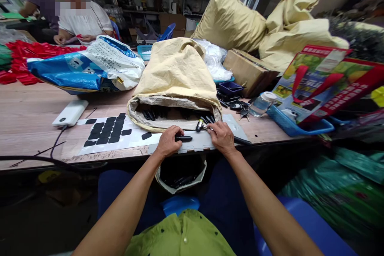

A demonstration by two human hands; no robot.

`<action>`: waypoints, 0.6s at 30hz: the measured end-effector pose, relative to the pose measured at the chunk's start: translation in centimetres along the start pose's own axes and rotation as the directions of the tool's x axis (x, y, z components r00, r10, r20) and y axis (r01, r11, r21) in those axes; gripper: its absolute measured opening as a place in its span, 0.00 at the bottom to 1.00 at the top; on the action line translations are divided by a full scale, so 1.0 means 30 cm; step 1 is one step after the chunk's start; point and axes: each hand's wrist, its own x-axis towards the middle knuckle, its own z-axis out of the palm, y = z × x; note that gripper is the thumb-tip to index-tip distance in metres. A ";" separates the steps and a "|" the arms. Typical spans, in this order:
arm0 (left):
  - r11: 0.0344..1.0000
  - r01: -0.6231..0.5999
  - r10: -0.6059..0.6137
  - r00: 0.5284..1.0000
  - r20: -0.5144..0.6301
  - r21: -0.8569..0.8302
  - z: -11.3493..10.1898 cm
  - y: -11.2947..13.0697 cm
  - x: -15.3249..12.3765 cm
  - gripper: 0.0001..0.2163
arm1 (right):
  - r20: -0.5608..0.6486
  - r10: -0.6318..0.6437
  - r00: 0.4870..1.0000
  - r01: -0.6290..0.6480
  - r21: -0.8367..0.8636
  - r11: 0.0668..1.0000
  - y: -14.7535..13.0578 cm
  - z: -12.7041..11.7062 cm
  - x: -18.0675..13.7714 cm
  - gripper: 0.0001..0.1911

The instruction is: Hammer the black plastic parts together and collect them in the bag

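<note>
My left hand is closed on a short black pen-like tube, its end pointing right, just above a grey board at the table's front edge. Wrapped round a small hammer is my right hand; the hammer's head points left and its black handle shows past the hand on the right. Behind both hands lies a cream cloth sack, its mouth facing me, with several black pieces inside. Below the table edge, an open bag holds more dark pieces.
Left are a sheet with black stickers and a white power bank with a cable. A blue-white bag stands behind. To the right are keys, a jar and a blue tray. A person sits across.
</note>
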 end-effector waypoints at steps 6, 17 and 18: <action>1.000 -0.016 0.016 1.000 0.015 0.027 -0.005 0.007 -0.003 0.15 | 0.060 -0.010 0.998 0.013 -0.052 0.999 -0.002 -0.013 0.030 0.07; 0.996 -0.029 0.026 0.999 0.038 0.087 0.001 0.003 -0.005 0.15 | 0.013 -0.004 1.000 0.005 -0.047 0.999 -0.020 0.004 0.020 0.07; 0.996 -0.028 0.025 0.999 0.038 0.086 0.001 0.004 -0.005 0.15 | 0.013 -0.004 1.000 0.004 -0.044 0.999 -0.021 0.005 0.018 0.07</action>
